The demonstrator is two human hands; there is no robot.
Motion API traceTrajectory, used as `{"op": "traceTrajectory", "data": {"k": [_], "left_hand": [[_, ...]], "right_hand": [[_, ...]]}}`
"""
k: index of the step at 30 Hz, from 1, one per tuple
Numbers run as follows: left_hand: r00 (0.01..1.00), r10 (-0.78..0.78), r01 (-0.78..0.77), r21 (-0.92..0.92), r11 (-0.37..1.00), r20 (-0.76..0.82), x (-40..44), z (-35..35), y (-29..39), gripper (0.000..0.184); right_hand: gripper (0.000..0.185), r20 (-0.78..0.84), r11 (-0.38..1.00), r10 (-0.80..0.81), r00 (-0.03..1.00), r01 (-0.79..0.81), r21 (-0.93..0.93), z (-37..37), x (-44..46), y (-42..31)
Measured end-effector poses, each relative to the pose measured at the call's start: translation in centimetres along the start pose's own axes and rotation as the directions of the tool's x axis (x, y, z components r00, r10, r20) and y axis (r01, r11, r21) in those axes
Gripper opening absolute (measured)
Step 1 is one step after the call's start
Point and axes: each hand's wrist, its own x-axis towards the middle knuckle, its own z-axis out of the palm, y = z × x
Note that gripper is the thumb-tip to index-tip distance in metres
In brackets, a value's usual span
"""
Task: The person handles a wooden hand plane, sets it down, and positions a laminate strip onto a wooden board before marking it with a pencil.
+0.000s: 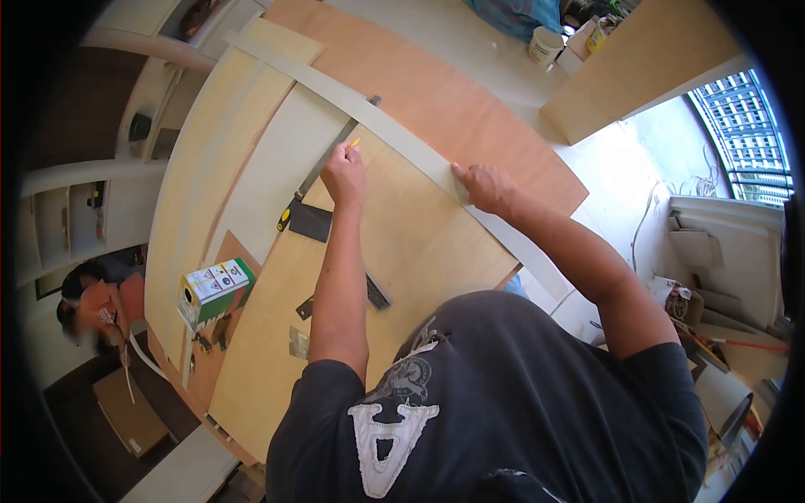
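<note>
A long pale strip lies diagonally across the plywood board and the reddish panel under it. My left hand is closed on a yellow pencil, whose end shows above the fingers, near the strip's lower edge. Beside that hand a metal ruler runs down to a black and yellow tool. On the strip further right rests my right hand, fingers bent and pressed together on its edge; whether it pinches the strip is unclear. A dark flat block lies below my left hand.
A green and white can stands at the board's left, with small tools beside it. A dark metal piece lies near my body. Another person in orange is at the far left. A white bucket stands beyond the reddish panel.
</note>
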Motion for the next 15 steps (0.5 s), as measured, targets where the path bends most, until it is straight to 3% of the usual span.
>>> {"op": "traceTrajectory", "data": {"k": [2,8,15], "left_hand": [[0.993,0.103,-0.099,0.066,0.993,-0.062,0.7,1.1,-0.6,0.018],[0.990,0.127,-0.139,0.280,0.950,0.060,1.7,3.6,-1.2,0.023],[0.978,0.190,-0.207,0.299,0.931,0.085,2.3,3.8,0.6,0.020]], "right_hand": [[0.053,0.032,1.000,-0.005,0.999,0.005,0.001,-0.2,0.0,0.1],[0.066,0.063,0.995,-0.024,0.998,0.018,0.093,-1.1,-0.2,0.4],[0.067,0.109,0.978,0.019,0.994,-0.041,0.206,-2.3,-0.4,0.4]]}}
